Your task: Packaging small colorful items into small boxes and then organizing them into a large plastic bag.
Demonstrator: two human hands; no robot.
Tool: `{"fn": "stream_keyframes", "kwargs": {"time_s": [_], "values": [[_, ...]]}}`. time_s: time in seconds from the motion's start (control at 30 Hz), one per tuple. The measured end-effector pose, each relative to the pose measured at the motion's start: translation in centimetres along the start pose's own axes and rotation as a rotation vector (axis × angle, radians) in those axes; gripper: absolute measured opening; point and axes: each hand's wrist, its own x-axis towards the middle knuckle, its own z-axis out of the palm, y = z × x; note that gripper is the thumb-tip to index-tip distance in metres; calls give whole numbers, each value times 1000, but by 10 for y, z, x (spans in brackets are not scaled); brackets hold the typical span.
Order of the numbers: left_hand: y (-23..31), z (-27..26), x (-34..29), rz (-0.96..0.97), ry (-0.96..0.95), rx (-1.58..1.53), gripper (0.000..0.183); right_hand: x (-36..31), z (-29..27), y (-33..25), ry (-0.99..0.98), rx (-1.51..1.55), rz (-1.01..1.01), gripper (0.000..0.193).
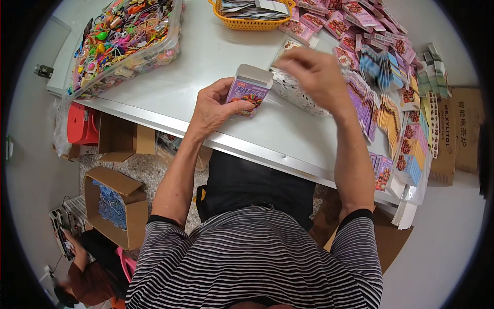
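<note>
Both forearms come up from striped sleeves on the near side of the purple box (249, 92), the left one slanting inward, the right one rising more steeply to the box's right. The left hand (211, 110) reaches the box from its left; its grip is closed around the carton, thumb laid across the printed front, the other fingers mostly hidden behind. The box is held above the surface (206, 41), tilted slightly, with a grey flap (256, 73) showing at its top.

It looks like thin card: probably light, fairly stiff along the edges, smooth enough to slide a little, and easily dented if squeezed mid-panel. The lower side edges should be the safest hold, clear of the flap.

Just right of the box lies a white speckled item (296, 91). Over it hovers the right hand (319, 77), fingers curled and blurred; whether its grip has anything, I cannot tell. Well beyond the box sits a yellow basket (252, 23).
</note>
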Motion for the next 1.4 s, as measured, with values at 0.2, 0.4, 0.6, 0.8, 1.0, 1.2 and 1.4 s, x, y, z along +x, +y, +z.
{"fn": "stream_keyframes", "kwargs": {"time_s": [0.2, 0.4, 0.6, 0.8, 1.0, 1.2, 1.4], "values": [[4, -1, 0, -27, -6, -11, 53, -21, -56, 34, 7, -364, 96, 30], [4, 0, 0, -20, 9, 6, 54, -55, -39, 53, -68, -523, 25, 35], [2, 1, 1, -32, 10, -3, 55, -48, -33, 50, -12, -514, 38, 22], [2, -1, 0, -29, 15, 3, 54, -48, -35, 50, 220, -212, 43, 17], [2, 0, 0, -18, 9, 9, 54, -45, -35, 47, 273, -59, 91, 23], [4, 2, 1, -14, 11, 14, 54, -46, -35, 49, 308, -70, 85, 24], [2, 0, 1, -6, 7, 18, 54, -43, -37, 45, 259, -65, 89, 26]]}}
